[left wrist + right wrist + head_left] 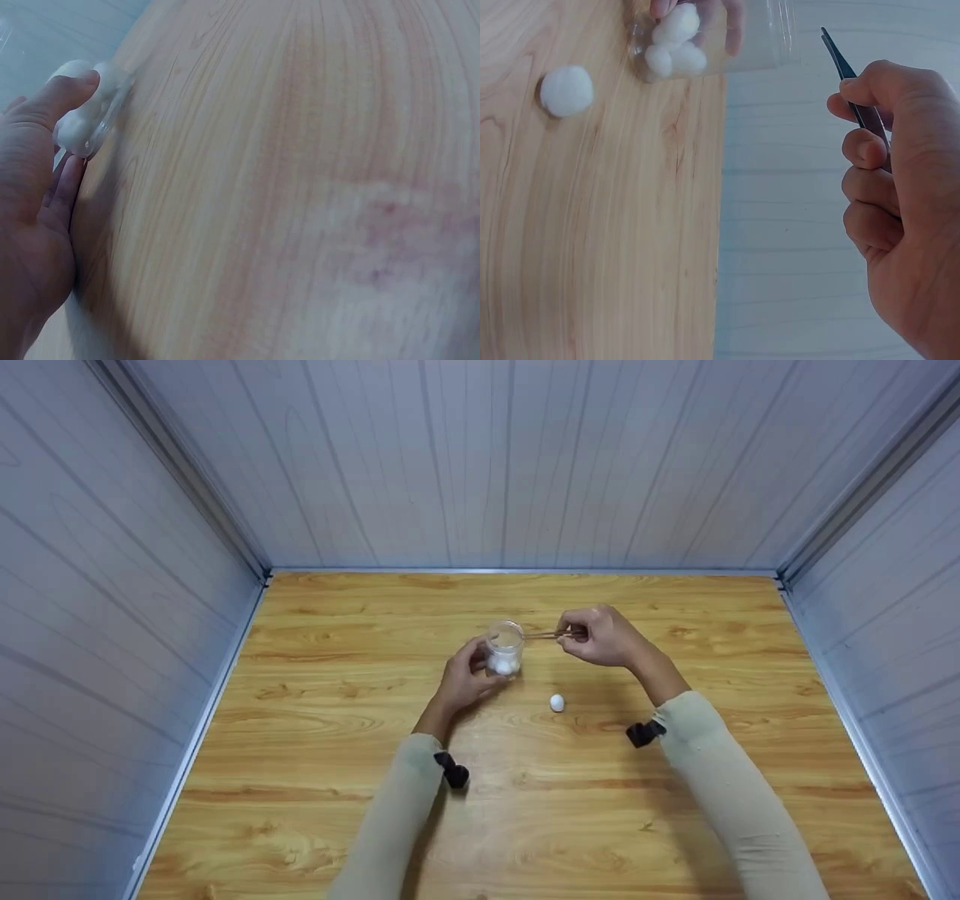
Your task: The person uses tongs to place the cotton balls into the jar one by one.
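One clear jar stands on the one wooden table. One pair of tweezers is in view. White cotton balls number one loose on the table and about three inside the jar, as the right wrist view shows; the exact count within the jar is hard to tell. Two hands appear, the left hand and the right hand, and each of the two sleeves carries one small black clip-like device.

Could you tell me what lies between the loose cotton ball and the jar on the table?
Only bare table separates the cotton ball from the jar, as the head view shows.
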